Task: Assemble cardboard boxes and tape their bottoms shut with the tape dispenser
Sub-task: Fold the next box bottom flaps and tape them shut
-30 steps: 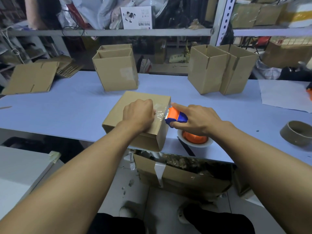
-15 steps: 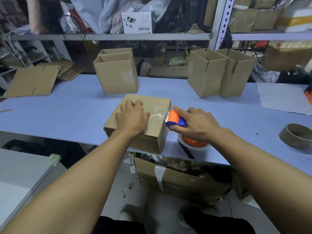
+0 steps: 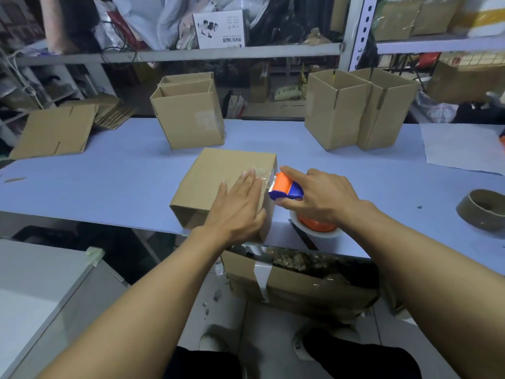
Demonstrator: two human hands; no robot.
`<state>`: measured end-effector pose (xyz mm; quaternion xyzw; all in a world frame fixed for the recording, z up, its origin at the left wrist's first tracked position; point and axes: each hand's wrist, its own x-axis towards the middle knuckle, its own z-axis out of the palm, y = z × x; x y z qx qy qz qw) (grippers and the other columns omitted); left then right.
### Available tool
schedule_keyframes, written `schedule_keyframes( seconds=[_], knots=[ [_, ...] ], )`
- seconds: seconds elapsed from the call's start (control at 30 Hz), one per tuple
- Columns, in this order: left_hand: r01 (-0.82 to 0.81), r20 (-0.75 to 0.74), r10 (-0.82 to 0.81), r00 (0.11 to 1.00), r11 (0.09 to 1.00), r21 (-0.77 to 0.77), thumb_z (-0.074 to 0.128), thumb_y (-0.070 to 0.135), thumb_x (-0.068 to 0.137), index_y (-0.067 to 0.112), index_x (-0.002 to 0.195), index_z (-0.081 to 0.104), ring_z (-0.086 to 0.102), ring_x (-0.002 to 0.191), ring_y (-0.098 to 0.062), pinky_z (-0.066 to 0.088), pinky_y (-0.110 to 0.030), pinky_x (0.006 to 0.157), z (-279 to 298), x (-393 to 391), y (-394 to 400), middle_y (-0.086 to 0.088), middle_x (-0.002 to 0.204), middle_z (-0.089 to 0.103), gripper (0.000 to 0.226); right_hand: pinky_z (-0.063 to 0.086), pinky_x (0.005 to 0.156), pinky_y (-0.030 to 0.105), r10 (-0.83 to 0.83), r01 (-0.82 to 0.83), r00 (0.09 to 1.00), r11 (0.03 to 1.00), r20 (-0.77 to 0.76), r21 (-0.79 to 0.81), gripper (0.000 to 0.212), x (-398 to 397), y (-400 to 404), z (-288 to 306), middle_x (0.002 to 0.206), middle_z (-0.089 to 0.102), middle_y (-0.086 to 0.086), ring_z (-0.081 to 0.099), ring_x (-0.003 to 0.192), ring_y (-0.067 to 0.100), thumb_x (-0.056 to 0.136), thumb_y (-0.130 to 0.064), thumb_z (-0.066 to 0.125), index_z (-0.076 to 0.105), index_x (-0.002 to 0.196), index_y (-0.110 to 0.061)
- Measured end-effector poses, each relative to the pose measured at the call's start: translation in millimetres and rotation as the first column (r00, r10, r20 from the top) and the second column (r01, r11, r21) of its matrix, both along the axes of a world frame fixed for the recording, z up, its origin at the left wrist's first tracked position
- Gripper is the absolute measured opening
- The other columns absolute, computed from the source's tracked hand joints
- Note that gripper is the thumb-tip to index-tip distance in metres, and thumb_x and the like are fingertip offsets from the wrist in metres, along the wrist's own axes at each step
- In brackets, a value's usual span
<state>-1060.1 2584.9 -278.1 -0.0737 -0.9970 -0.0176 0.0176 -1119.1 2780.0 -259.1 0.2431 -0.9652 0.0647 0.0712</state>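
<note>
Since half a second ago: left hand (image 3: 237,207) flattened, fingers now straight and spread, pressing clear tape (image 3: 262,173) down onto upturned brown cardboard box (image 3: 226,184). Right hand (image 3: 321,194) curled round orange-and-blue plastic tape dispenser (image 3: 285,187), index finger laid along its top, toothed blade just past left fingertips at box's right edge. Box sitting at near edge of pale blue table (image 3: 109,181), directly under left palm.

Possible trouble: tape tearing unevenly or lifting off if dispenser pulled away before blade bites; box sliding off table edge if flat palm eases up; wrinkles under fingers if smoothed too fast.

Beyond fingertips, three open brown boxes (image 3: 358,110) standing upright, flattened cardboard sheet (image 3: 54,131) far left. White carton (image 3: 220,28) on shelf above, printed upside down, writing too small to read.
</note>
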Motion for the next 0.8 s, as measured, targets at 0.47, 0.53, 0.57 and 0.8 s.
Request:
schedule_keyframes(
  seconds=[0.47, 0.53, 0.57, 0.8],
  knots=[
    [0.000, 0.004, 0.000, 1.000, 1.000, 0.031, 0.032, 0.035, 0.101, 0.013, 0.157, 0.000, -0.004, 0.151, -0.014, 0.005, -0.052, 0.120, 4, 1, -5, -0.003, 0.165, -0.009, 0.068, 0.039, 0.068, 0.034, -0.007, 0.007, 1.000, 0.995, 0.003, 0.101, 0.063, 11, 28, 6, 0.095, 0.052, -0.002, 0.052, 0.085, 0.027, 0.085, -0.077, 0.043, 0.031, 0.139, -0.046],
    [0.001, 0.016, -0.001, 1.000, 1.000, 0.024, 0.032, 0.034, 0.101, 0.012, 0.157, -0.001, -0.004, 0.151, -0.014, 0.005, -0.051, 0.120, 6, 1, -5, -0.003, 0.165, -0.010, 0.068, 0.042, 0.069, 0.035, -0.023, 0.020, 1.000, 0.992, 0.021, 0.128, 0.062, 10, 26, 7, 0.094, 0.052, -0.001, 0.054, 0.087, 0.028, 0.085, -0.076, 0.044, 0.033, 0.137, -0.044],
    [0.002, 0.024, -0.002, 1.000, 1.000, 0.026, 0.032, 0.034, 0.101, 0.013, 0.157, -0.001, -0.005, 0.151, -0.014, 0.004, -0.051, 0.120, 8, 1, -4, -0.002, 0.165, -0.010, 0.068, 0.042, 0.069, 0.035, -0.025, 0.021, 0.999, 0.989, 0.021, 0.146, 0.061, 9, 23, 6, 0.093, 0.052, -0.001, 0.055, 0.086, 0.029, 0.085, -0.076, 0.044, 0.035, 0.135, -0.043],
    [-0.003, 0.069, -0.003, 0.998, 0.997, 0.080, 0.048, 0.040, 0.089, 0.012, 0.152, 0.020, 0.011, 0.150, -0.022, 0.015, -0.058, 0.117, 14, -5, -2, -0.005, 0.164, 0.010, 0.074, 0.038, 0.068, 0.034, 0.001, 0.009, 0.999, 0.952, -0.032, 0.306, 0.054, -6, -24, -4, 0.085, 0.051, -0.001, 0.052, 0.078, 0.027, 0.084, -0.076, 0.043, 0.049, 0.115, -0.031]
  ],
)
